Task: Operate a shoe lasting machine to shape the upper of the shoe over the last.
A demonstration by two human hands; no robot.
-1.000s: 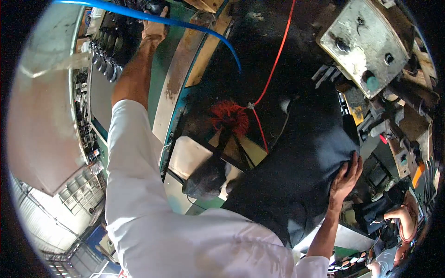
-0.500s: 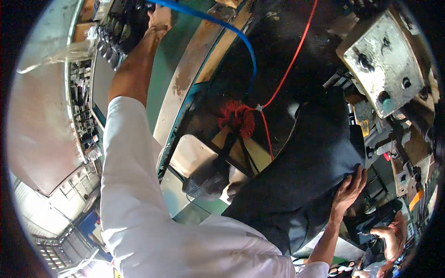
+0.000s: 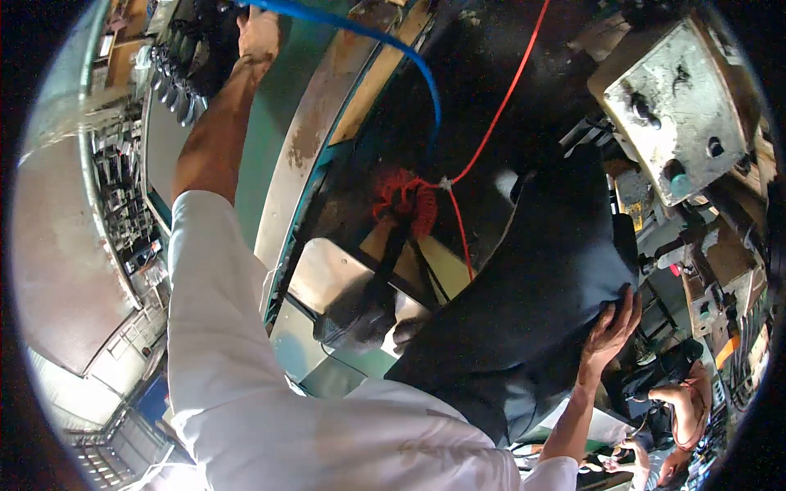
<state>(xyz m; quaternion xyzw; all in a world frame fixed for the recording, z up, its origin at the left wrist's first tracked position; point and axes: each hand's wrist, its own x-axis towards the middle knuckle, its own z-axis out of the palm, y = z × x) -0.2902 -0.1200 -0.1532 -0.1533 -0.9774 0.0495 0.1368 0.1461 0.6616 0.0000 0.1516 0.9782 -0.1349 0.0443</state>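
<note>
At the top left, my left arm reaches out over a green work surface (image 3: 282,102). My left hand (image 3: 259,37) is right beside a dark pile of shiny, rounded pieces (image 3: 176,74), whose kind I cannot make out. Its fingers are partly cut off by the top edge, so any hold on a piece is hidden. A blue hose (image 3: 393,49) passes close to that hand. My right hand (image 3: 607,331) rests on the knee of my black trousers (image 3: 524,286), fingers stretched out, with nothing in them.
A red cord (image 3: 499,114) with a tangled red bundle (image 3: 405,200) hangs in front of me. To the right stands a worn, pale metal machine box (image 3: 675,106) with knobs. Another person (image 3: 684,409) sits at lower right. A large brownish panel (image 3: 65,262) fills the left.
The whole view has shifted slightly, with the left arm and pile lying a little farther left. My left hand stays by the pile and my right hand stays on the knee.
</note>
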